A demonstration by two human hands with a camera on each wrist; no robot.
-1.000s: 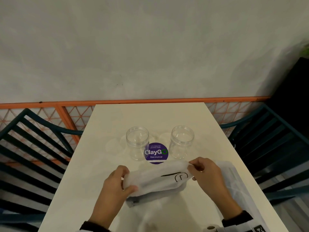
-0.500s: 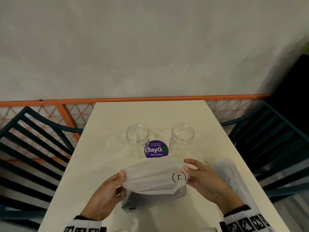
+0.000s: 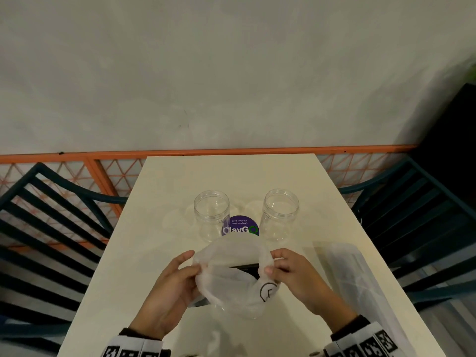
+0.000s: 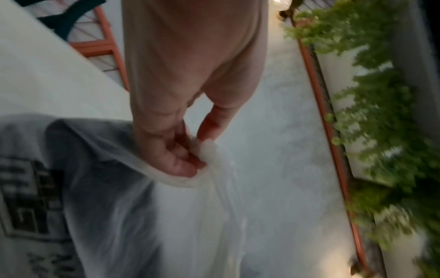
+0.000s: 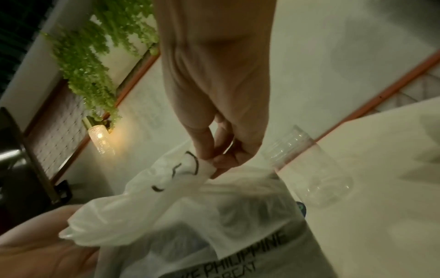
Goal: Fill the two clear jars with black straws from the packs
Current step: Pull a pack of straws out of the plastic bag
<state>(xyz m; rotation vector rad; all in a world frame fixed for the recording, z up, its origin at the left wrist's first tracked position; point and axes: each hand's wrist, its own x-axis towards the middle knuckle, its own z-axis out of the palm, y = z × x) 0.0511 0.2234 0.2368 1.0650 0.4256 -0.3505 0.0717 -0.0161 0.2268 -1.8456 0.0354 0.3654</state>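
Note:
Two clear jars stand upright and uncapped on the cream table (image 3: pixel 231 176), the left jar (image 3: pixel 211 215) and the right jar (image 3: pixel 280 213), both holding nothing. Just in front of them both hands hold a white translucent plastic bag (image 3: pixel 231 279) by its mouth. My left hand (image 3: pixel 195 262) pinches the left edge of the bag (image 4: pixel 142 216). My right hand (image 3: pixel 270 262) pinches the right edge, near a printed black mark (image 5: pixel 190 165). Something dark (image 3: pixel 244 266) shows inside the spread mouth; I cannot tell whether it is straws. The right jar (image 5: pixel 307 165) shows beyond my right hand.
A second pale plastic pack (image 3: pixel 345 274) lies flat on the table at the right. A round purple sticker (image 3: pixel 240 226) sits between the jars. Dark slatted chairs flank the table, left (image 3: pixel 51 215) and right (image 3: pixel 417 215). An orange rail (image 3: pixel 206 152) runs along the wall.
The bag's mouth has been pulled from a flat fold into a rounded opening. Both hands came closer together, and the bag's dark contents now show.

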